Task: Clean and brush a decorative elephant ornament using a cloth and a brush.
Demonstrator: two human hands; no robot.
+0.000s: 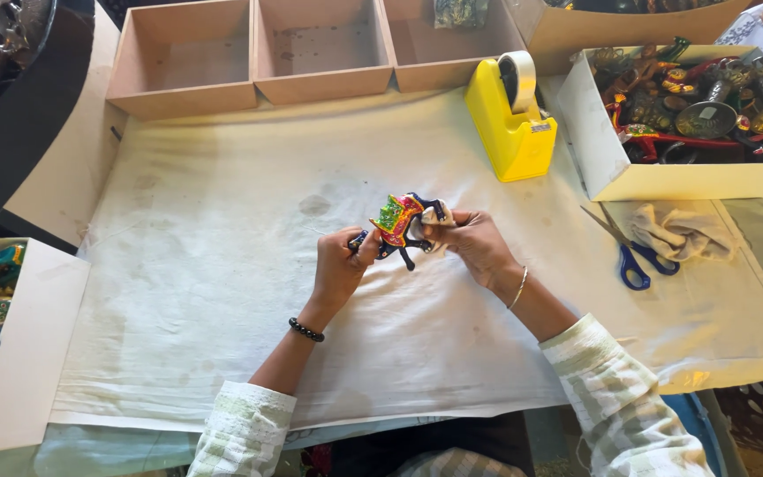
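Head view: both hands' fingers (359,246) clamp the painted horse figurine (402,223) between them.

One painted horse figure (402,225); one yellow tape dispenser (511,119); one pair of blue scissors (633,256); three wooden compartments (320,49); one crumpled cloth (683,231); two hands (342,265).

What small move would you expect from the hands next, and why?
Probably a small turn of the painted animal figurine: the left hand grips one end while the right hand presses a small cloth against the other, so only that side is being rubbed.
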